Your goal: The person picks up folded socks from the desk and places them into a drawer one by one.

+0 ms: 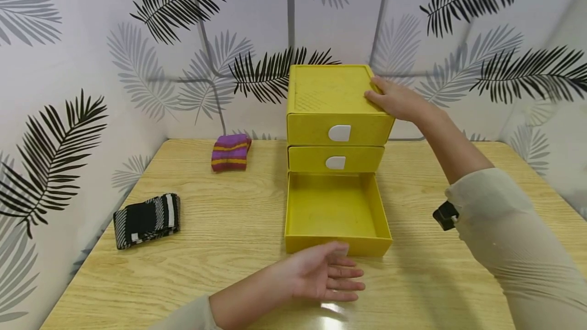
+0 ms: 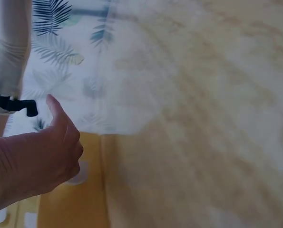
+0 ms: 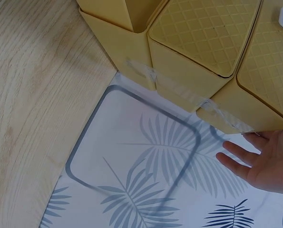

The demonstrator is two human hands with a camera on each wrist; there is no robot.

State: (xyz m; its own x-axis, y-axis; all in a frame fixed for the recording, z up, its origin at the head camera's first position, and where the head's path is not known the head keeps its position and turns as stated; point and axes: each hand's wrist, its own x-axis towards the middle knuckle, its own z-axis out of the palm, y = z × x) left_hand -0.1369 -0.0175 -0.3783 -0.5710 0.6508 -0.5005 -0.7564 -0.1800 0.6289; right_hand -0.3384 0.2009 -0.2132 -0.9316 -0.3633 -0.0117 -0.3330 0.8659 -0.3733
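A yellow three-tier drawer unit (image 1: 335,88) stands at the back of the table. Its bottom drawer (image 1: 337,246) is pulled out, showing its bare floor; the two upper drawers are closed, each with a white tab handle (image 1: 340,133). My right hand (image 1: 398,100) rests on the unit's top right edge; in the right wrist view its fingers (image 3: 236,166) extend fairly straight beside the unit's side. My left hand (image 1: 321,274) is at the bottom drawer's front, fingers spread and thumb near the front panel; whether it touches is unclear.
A folded purple, red and yellow striped cloth (image 1: 231,153) lies left of the unit. Nearer the table's left edge lies a folded black and white patterned cloth (image 1: 147,220). Behind the wooden table (image 1: 220,218) hangs a leaf-print backdrop (image 1: 257,19).
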